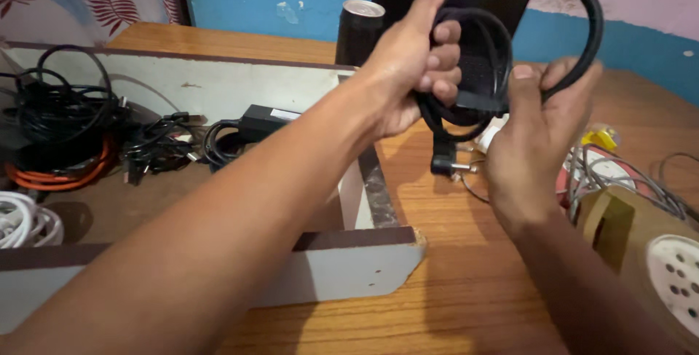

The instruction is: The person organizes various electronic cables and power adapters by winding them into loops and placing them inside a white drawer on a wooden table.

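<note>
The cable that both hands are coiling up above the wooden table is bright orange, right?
Not quite. The head view shows the cable is black, not orange. The left hand and right hand do hold it coiled above the wooden table. An orange cable lies in the open drawer.

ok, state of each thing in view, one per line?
black cable: coiled in loops, held in the air, plug hanging below
left hand: fingers closed around the coil
right hand: gripping the outer loop
drawer: open, holding cables
power adapter: lying in the drawer, cord coiled
orange cable: coiled in the drawer
white cable: coiled in the drawer
black can: upright on the table
</note>
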